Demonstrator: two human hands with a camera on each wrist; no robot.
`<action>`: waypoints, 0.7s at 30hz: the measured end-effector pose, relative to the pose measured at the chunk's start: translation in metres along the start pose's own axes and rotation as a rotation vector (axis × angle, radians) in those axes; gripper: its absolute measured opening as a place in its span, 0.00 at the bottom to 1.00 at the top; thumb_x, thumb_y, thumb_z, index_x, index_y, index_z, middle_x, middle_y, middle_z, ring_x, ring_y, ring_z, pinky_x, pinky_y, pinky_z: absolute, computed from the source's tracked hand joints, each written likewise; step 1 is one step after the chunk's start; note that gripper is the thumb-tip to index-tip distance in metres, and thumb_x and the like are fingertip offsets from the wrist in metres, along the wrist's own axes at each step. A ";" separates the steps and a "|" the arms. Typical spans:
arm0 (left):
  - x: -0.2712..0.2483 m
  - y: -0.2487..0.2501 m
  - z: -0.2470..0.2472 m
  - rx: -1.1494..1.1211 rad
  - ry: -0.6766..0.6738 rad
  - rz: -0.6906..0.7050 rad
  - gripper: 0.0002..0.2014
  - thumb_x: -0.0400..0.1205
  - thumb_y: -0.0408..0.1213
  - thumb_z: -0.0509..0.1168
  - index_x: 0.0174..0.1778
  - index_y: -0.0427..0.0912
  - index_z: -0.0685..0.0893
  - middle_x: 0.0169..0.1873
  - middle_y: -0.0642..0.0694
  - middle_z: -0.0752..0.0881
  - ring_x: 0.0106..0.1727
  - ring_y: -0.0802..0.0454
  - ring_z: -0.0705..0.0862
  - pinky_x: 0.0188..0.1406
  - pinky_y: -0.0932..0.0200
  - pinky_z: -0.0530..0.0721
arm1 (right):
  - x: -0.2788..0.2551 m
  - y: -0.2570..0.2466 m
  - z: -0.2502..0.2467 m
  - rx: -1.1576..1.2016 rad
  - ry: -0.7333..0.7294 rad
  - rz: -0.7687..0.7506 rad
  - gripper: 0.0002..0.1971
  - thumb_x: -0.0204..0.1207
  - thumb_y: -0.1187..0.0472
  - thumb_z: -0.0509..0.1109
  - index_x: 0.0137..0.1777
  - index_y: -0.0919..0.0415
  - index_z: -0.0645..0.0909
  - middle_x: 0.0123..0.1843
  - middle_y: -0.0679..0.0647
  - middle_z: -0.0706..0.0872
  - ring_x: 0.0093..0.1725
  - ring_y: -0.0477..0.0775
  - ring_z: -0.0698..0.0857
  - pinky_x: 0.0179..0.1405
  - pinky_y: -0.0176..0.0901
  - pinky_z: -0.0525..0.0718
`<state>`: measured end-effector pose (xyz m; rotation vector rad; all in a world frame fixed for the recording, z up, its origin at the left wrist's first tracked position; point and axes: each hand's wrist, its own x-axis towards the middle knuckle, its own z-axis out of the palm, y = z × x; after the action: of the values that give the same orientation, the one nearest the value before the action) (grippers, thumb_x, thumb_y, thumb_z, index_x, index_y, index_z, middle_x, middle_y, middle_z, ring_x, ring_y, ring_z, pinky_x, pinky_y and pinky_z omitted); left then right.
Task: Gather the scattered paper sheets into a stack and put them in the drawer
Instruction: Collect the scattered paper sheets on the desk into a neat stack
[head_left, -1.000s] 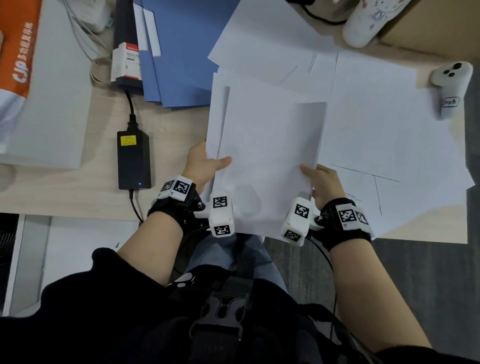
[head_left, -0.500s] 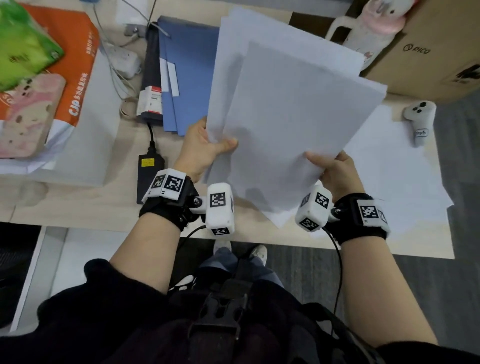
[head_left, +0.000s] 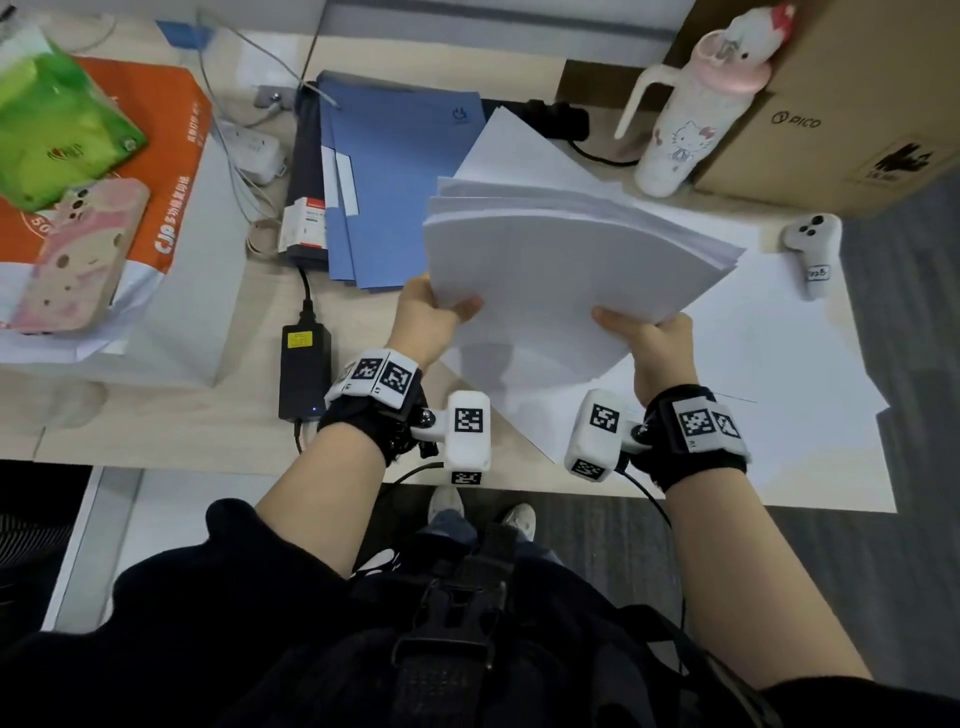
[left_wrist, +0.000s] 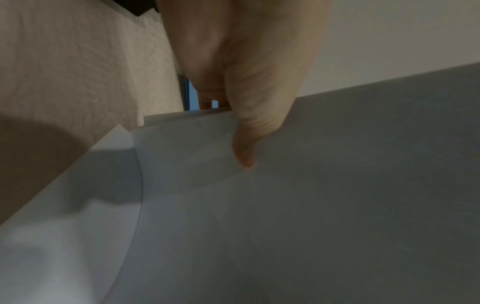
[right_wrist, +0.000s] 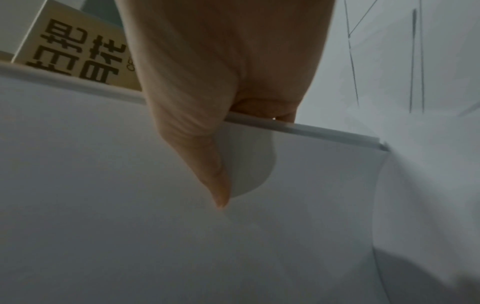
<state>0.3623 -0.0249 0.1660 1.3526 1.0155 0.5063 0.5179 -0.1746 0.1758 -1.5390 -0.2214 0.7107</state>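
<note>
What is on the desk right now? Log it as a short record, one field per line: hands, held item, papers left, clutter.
left hand: left hand pinches the paper stack, thumb on top
right hand: right hand pinches the same stack at its near right edge
held item: stack lifted off the desk, edges fanned, not squared
papers left: loose sheets lie on the desk under the stack
clutter: blue folders, power adapter, bottle, cardboard box, controller
drawer: not in view

Matt white paper stack (head_left: 561, 270), wood-look desk (head_left: 171, 421)
</note>
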 end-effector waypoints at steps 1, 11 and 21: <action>0.000 0.000 0.000 -0.013 0.000 -0.006 0.13 0.76 0.24 0.70 0.57 0.30 0.84 0.52 0.43 0.86 0.50 0.50 0.84 0.49 0.61 0.81 | -0.001 -0.002 0.001 -0.006 0.002 -0.005 0.12 0.60 0.75 0.79 0.41 0.61 0.86 0.39 0.50 0.90 0.39 0.48 0.88 0.42 0.38 0.85; -0.003 0.001 -0.007 -0.057 -0.059 0.067 0.12 0.77 0.21 0.67 0.55 0.34 0.82 0.36 0.60 0.90 0.39 0.67 0.87 0.40 0.72 0.83 | -0.002 -0.022 -0.004 -0.055 -0.052 -0.107 0.12 0.64 0.77 0.76 0.42 0.61 0.84 0.41 0.51 0.88 0.39 0.45 0.87 0.41 0.34 0.83; -0.005 0.022 0.002 -0.111 -0.032 0.123 0.13 0.83 0.40 0.63 0.60 0.37 0.80 0.50 0.48 0.87 0.49 0.60 0.86 0.49 0.68 0.83 | -0.006 -0.020 -0.001 -0.007 -0.071 -0.064 0.12 0.60 0.71 0.79 0.43 0.60 0.87 0.43 0.52 0.90 0.45 0.51 0.88 0.45 0.38 0.85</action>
<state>0.3667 -0.0259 0.1886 1.3252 0.8688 0.6222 0.5194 -0.1765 0.1961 -1.5077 -0.3255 0.7155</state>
